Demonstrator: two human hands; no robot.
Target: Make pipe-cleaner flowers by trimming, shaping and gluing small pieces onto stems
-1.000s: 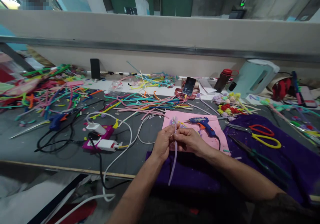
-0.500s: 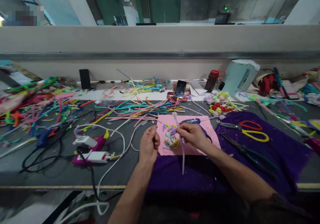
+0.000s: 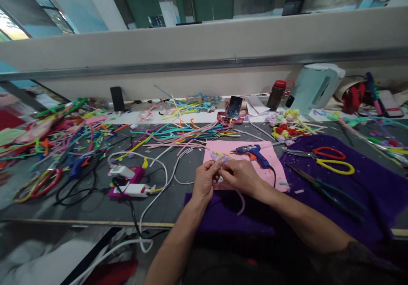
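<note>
My left hand point(image 3: 205, 179) and my right hand point(image 3: 242, 175) meet fingertip to fingertip over a pink sheet point(image 3: 274, 159). Both are closed in a pinch on a lilac pipe cleaner point(image 3: 242, 204). Its tail curves down below my right hand, and a fuzzy lilac part shows above the fingertips. The fingers hide where it is gripped. Small coloured cut pieces on the sheet are mostly covered by my hands. Just beyond my right hand lies a blue glue gun point(image 3: 255, 152) with an orange trigger.
On purple cloth point(image 3: 376, 183) at right lie scissors point(image 3: 333, 159) and long-nose pliers point(image 3: 328, 191). A power strip point(image 3: 129, 183) with cables is at left. Loose pipe cleaners point(image 3: 178, 134), a phone point(image 3: 234, 107), a bottle point(image 3: 276, 94) and a pale-blue kettle point(image 3: 315, 88) stand or lie behind.
My left hand has come across to my right hand and now pinches the pipe cleaner too. The pipe cleaner's hanging end has gone from straight to curved. The view has tilted slightly.
</note>
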